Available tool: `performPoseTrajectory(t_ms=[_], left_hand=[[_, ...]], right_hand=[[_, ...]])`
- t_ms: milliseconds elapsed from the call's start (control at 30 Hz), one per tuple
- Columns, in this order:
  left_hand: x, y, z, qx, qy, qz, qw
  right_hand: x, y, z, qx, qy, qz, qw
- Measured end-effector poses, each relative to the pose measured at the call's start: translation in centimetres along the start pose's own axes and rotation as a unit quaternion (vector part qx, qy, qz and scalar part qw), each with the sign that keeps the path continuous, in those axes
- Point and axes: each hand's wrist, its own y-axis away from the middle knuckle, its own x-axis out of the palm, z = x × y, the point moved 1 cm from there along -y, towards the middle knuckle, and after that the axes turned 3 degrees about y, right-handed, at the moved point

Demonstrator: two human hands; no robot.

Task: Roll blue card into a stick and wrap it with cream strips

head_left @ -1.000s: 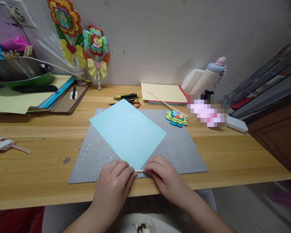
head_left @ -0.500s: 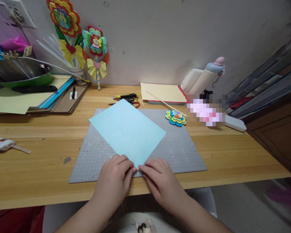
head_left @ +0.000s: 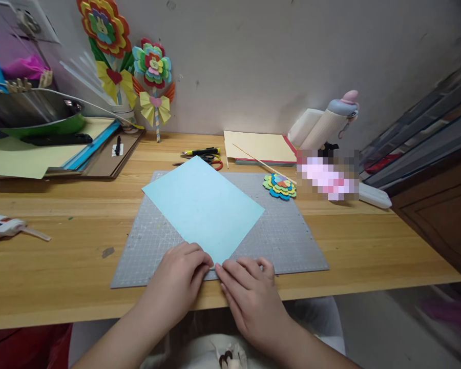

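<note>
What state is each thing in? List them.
Blue paper: mostly flat
Left hand: fingers curled at the paper's near corner
Right hand: fingertips at the same corner
Cutting mat: flat
Paper flower: lying down
Glue gun: lying, glue stick protruding
Scissors: partly hidden, opening unclear
Bottle: lidded

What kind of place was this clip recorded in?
Probably a home desk used for paper crafts: a gray cutting mat lies on the wooden tabletop, layered paper flowers stand by the wall, and what looks like a glue gun lies at left.
</note>
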Motion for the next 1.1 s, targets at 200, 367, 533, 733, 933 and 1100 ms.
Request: performPoseTrajectory(t_ms=[200, 367, 533, 733, 933, 1100], left_hand=[[-0.1, 0.4, 0.9, -0.001, 0.025, -0.003, 1.000], [0.0, 0.5, 0.9, 0.000, 0.030, -0.012, 0.999], [-0.1, 0.7, 0.9, 0.010, 0.033, -0.024, 0.999], [0.1, 0.9, 1.1, 0.025, 0.033, -0.032, 0.999], [0.1, 0.8, 1.3, 0.027, 0.044, -0.027, 0.998], [-0.4, 0.7, 1.1, 0.023, 0.046, -0.008, 0.999]], right_hand=[[0.5, -0.2, 0.1, 0.006, 0.019, -0.002, 1.000], [0.8, -1.4, -0.1, 0.007, 0.053, 0.012, 0.999], [0.7, -2.6, -0.2, 0.023, 0.029, 0.049, 0.998], [0.5, -3.2, 0.1, 0.054, -0.036, 0.048, 0.997], [0.4, -3.0, -0.3, 0.075, -0.084, 0.043, 0.993], [0.6, -2.7, -0.4, 0.078, -0.096, 0.036, 0.992]])
